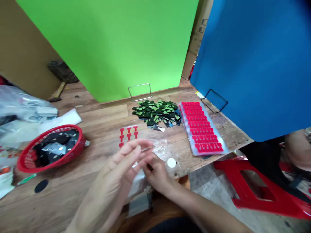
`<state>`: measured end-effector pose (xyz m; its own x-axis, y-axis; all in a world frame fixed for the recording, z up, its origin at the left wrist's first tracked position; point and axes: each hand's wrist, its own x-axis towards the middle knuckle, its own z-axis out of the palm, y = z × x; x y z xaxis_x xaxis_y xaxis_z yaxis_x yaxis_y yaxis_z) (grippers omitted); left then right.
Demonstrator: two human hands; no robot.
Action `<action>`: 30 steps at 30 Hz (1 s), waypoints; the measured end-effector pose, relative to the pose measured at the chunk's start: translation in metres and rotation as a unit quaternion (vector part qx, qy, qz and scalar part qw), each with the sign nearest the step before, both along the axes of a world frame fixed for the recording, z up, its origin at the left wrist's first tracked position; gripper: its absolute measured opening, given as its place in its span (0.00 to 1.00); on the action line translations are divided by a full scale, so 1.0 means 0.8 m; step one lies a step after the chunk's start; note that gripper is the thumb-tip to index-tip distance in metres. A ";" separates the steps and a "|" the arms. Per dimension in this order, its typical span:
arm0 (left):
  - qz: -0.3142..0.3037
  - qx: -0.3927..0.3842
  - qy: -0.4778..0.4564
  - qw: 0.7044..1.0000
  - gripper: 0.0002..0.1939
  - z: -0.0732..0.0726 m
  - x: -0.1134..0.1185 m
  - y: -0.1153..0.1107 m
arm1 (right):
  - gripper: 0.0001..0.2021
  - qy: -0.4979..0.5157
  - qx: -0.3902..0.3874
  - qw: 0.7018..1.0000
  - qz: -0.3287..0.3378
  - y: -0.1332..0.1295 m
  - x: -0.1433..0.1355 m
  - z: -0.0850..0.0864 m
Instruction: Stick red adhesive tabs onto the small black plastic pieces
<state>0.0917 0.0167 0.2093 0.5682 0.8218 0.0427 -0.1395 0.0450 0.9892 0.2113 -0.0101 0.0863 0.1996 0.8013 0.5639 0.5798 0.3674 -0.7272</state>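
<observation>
My left hand is raised over the near edge of the table, its thumb and fingers closed on a small thin piece seen edge-on, too blurred to name. Right up against it, my right hand has its fingers curled in a pinch; what they hold, if anything, is hidden. Just behind the hands lies a sheet of red T-shaped pieces, partly covered by my left fingers. Clear plastic film and a white disc are close to my right hand.
Beyond the hands is a pile of dark and green flat pieces. To its right lies a clear sheet with rows of red strips. A red basket holds black pieces at left. Green and blue boards stand behind; a red stool is at right.
</observation>
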 end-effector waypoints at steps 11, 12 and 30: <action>0.001 -0.042 0.110 0.993 0.17 -0.120 -0.024 0.055 | 0.08 0.272 -0.036 0.957 0.091 0.004 0.024 0.028; 0.009 -0.079 0.080 0.994 0.17 -0.122 -0.023 0.052 | 0.08 0.273 -0.041 0.956 0.098 0.006 0.024 0.027; 0.101 -0.159 -0.088 0.978 0.14 -0.153 -0.048 0.048 | 0.10 0.335 -0.222 0.910 0.106 0.029 -0.041 0.000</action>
